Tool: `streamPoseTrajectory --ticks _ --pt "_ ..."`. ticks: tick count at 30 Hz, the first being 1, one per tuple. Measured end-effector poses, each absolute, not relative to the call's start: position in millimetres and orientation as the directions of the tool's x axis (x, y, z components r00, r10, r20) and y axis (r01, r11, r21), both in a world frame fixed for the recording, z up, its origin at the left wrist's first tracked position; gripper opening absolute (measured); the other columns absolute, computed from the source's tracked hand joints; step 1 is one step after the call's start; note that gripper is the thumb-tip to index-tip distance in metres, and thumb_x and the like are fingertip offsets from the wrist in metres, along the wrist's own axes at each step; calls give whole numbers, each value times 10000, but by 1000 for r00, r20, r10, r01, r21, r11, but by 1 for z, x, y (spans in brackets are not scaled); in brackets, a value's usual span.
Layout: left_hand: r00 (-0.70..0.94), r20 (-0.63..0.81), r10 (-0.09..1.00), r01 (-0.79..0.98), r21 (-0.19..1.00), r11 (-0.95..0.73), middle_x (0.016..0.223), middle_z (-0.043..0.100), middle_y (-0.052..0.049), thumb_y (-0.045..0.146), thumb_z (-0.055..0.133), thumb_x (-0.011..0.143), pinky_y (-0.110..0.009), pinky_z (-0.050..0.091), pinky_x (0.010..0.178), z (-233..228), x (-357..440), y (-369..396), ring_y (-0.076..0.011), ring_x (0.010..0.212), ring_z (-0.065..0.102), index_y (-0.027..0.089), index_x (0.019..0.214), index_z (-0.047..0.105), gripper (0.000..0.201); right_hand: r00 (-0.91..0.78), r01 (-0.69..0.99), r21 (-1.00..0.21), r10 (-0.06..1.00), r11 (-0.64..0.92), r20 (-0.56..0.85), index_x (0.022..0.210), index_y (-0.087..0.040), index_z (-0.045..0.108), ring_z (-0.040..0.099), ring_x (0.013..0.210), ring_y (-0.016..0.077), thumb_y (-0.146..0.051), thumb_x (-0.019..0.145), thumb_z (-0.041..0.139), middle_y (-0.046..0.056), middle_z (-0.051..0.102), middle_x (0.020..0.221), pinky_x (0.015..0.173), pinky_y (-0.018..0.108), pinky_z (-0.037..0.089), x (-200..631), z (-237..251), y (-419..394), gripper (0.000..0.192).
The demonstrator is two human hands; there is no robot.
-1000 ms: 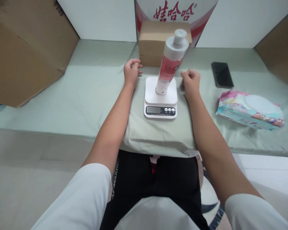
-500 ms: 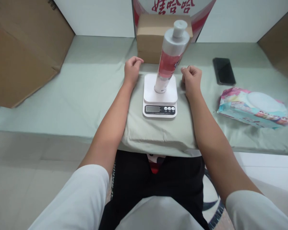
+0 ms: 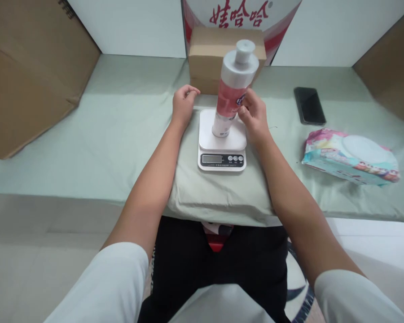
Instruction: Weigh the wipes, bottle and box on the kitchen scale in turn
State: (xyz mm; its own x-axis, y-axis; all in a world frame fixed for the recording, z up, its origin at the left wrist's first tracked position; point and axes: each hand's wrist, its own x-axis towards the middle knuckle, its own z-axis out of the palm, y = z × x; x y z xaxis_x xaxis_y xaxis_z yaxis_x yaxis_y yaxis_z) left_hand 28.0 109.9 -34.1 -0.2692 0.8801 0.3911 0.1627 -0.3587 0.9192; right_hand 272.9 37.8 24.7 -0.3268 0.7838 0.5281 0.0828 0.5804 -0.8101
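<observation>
A tall bottle [image 3: 231, 96] with a silver-grey cap and a pink label stands on the plate of a white kitchen scale [image 3: 221, 143]. The scale's display looks blank. At the bottle's right side is my right hand [image 3: 256, 116], its thumb and fingers apart and its fingertips partly hidden behind the bottle. The thumb is by the bottle's edge, not wrapped round its front. My left hand [image 3: 183, 105] rests on the cloth to the left of the scale, fingers curled in and nothing visible in them.
Behind the bottle stands a cardboard box [image 3: 205, 67]. A black phone [image 3: 309, 106] and a pack of wipes [image 3: 352, 157] lie on the right. A large cardboard box [image 3: 30, 80] is at the left. Green cloth [image 3: 121, 121] covers the table.
My right hand has moved left from the cloth beside the scale to the bottle, and its fingers have opened. My left hand stays in place. The view has shifted slightly.
</observation>
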Motion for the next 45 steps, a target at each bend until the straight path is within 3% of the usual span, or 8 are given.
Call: streamPoseTrajectory --ticks 5,9,20,31,34,40,43,45 --pt "-271 375 887 214 922 -324 722 566 6 247 699 923 -309 512 865 -24 32 100 -182 862 653 203 767 682 163 -371 159 -797 783 583 499 1261 -272 669 676 953 233 -943 753 636 31 737 1045 867 394 559 266 29 25 843" --pt "-281 348 895 225 930 -291 725 597 7 213 660 906 -274 497 811 -18 35 94 -167 813 611 218 782 696 129 -338 236 -817 832 527 440 1143 -281 666 650 976 245 -830 741 771 33 699 988 880 404 592 257 29 15 689" --pt "-313 275 909 221 952 -212 576 399 46 205 596 827 -288 321 619 -12 37 86 -141 573 371 220 785 714 127 336 490 -767 722 414 604 1144 -250 530 653 990 228 -606 895 693 53 636 1056 962 446 577 353 -6 95 464" --pt "-333 227 915 200 966 -167 526 366 67 183 578 816 -277 211 530 -4 40 78 -115 507 287 190 789 709 134 503 480 -843 711 242 491 1324 -173 527 640 1210 291 -492 793 758 139 634 1254 1110 539 511 369 -5 98 661" --pt "-377 270 886 141 962 -234 498 323 80 192 588 823 -278 152 495 -2 38 75 -101 468 240 196 772 686 111 526 550 -793 629 261 572 1514 -228 437 641 1190 278 -536 795 788 175 522 1506 1046 518 554 363 23 61 857" --pt "-385 574 723 -24 777 -630 537 317 92 376 742 842 -258 177 504 34 66 28 -73 488 243 202 809 655 197 399 769 -553 436 321 807 1435 -317 598 691 1035 285 -537 959 619 108 653 1437 897 533 599 419 66 -87 526" --pt "-226 622 749 -146 739 -658 590 427 76 457 710 907 -234 299 538 53 121 -21 -89 532 354 235 969 676 233 322 846 -503 585 175 744 1458 -386 628 683 1094 353 -571 867 735 114 659 1491 881 585 577 500 59 -132 628" --pt "152 502 851 -104 865 -492 767 648 27 488 764 876 -244 411 574 59 171 -49 -97 578 478 253 1156 677 375 249 834 -539 790 119 560 1575 -395 517 706 1010 345 -548 823 798 158 620 1560 781 552 577 553 49 -139 817"
